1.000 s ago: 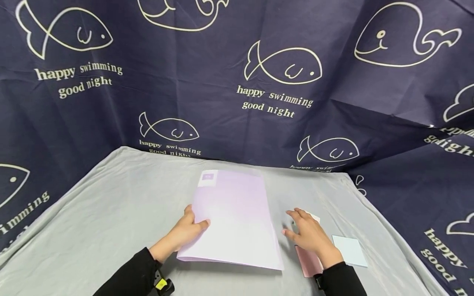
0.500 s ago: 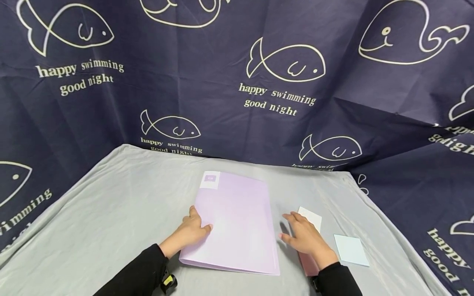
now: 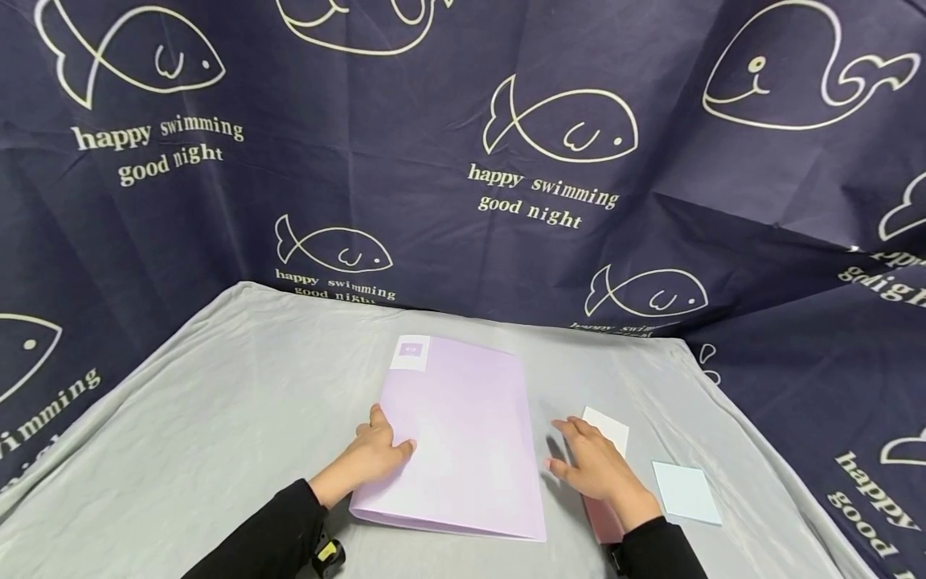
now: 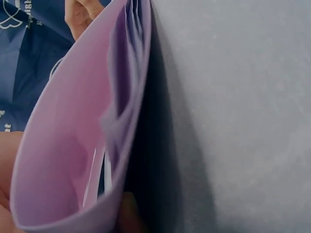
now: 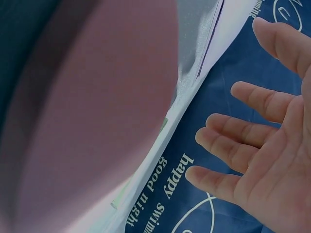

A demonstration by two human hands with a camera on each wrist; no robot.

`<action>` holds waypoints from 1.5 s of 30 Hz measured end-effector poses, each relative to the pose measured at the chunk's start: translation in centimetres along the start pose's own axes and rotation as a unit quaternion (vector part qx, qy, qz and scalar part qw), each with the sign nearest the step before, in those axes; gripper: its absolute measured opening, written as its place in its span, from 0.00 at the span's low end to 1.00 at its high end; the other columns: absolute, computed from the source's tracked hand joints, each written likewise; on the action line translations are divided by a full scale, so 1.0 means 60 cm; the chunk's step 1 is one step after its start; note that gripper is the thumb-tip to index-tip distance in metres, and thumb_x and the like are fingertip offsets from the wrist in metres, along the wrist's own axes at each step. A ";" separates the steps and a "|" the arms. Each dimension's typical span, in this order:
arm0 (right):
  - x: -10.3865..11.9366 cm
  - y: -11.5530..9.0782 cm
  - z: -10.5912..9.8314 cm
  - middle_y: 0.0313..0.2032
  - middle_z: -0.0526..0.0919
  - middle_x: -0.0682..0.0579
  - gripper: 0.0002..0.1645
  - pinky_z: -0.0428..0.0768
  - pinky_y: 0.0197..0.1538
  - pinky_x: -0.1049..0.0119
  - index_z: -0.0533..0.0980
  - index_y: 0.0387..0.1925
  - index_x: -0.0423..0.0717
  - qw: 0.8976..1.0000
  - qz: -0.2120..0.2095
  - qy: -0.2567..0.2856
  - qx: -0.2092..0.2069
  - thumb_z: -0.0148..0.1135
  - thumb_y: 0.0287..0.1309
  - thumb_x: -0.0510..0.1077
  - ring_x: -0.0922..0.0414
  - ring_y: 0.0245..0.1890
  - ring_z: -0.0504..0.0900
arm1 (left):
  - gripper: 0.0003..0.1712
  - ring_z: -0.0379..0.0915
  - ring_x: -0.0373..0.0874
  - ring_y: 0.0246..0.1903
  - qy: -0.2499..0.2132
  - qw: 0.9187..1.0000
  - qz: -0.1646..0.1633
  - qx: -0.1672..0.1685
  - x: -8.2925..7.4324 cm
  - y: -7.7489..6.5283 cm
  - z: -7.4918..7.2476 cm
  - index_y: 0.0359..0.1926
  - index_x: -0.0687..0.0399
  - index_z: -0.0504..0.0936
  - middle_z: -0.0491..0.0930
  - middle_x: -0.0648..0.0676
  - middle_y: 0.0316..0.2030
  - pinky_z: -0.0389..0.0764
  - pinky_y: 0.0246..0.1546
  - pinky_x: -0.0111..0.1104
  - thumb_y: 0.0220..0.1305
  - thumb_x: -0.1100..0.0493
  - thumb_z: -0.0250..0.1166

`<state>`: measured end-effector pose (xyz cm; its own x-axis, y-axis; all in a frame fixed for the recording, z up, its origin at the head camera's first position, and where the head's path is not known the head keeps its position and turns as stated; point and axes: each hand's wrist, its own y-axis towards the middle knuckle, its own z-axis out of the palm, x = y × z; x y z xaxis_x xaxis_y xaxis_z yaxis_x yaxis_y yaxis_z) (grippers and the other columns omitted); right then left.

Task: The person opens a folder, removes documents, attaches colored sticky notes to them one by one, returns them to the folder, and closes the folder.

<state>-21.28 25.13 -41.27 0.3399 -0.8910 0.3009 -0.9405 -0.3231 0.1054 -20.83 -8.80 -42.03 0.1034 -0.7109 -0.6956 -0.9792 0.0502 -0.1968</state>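
A pale purple file folder point(image 3: 463, 438) with a white label point(image 3: 410, 352) at its upper left lies closed on the cloth, spine to the left. My left hand point(image 3: 372, 454) grips it by the spine, thumb on the cover. Seen end-on in the left wrist view, the folder point(image 4: 53, 141) gapes, with several sleeves inside. To its right, my right hand point(image 3: 600, 466) hovers with loosely spread fingers, holding nothing; the right wrist view shows the palm point(image 5: 272, 160) bare. Partly hidden under that hand are a white pad point(image 3: 609, 426) and a pink pad point(image 3: 602, 521).
A pale blue square pad point(image 3: 686, 492) lies right of my right hand. Grey-white cloth point(image 3: 275, 402) covers the table. Behind it hangs a dark blue curtain point(image 3: 427, 177) printed with fish and lettering.
Over the last second the folder has settled a little, its near right corner shifting left and down. My right hand has drifted slightly left, exposing more of the white pad. Hardly anything moved in the last half second.
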 end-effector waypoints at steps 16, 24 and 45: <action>0.002 -0.025 -0.009 0.65 0.72 0.29 0.38 0.72 0.63 0.34 0.72 0.66 0.38 0.999 -0.033 0.043 0.003 0.70 0.60 0.53 0.30 0.65 0.72 | 0.32 0.67 0.66 0.60 0.140 0.954 0.220 -0.145 -0.006 -0.039 -0.017 0.64 0.63 0.76 0.67 0.72 0.62 0.74 0.47 0.54 0.63 0.53 0.70; 0.003 -0.055 -0.004 0.64 0.73 0.28 0.43 0.75 0.60 0.34 0.73 0.65 0.36 0.997 -0.070 0.013 0.026 0.72 0.56 0.57 0.29 0.62 0.75 | 0.30 0.69 0.67 0.65 0.239 0.878 0.406 -0.083 -0.001 -0.057 -0.025 0.63 0.56 0.78 0.72 0.68 0.65 0.74 0.59 0.60 0.64 0.46 0.68; 0.002 -0.075 0.015 0.63 0.74 0.26 0.45 0.75 0.55 0.30 0.75 0.64 0.38 0.988 -0.122 0.018 0.095 0.73 0.53 0.62 0.28 0.60 0.75 | 0.36 0.74 0.53 0.58 0.259 0.873 0.412 0.012 0.021 -0.066 -0.022 0.58 0.50 0.82 0.77 0.58 0.59 0.79 0.48 0.44 0.54 0.35 0.74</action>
<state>-16.99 26.18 -42.56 0.5527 -0.7687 0.3219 -0.8120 -0.5837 0.0000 -17.03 -10.82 -41.17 -0.7340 -0.6483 -0.2021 -0.6790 0.7050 0.2046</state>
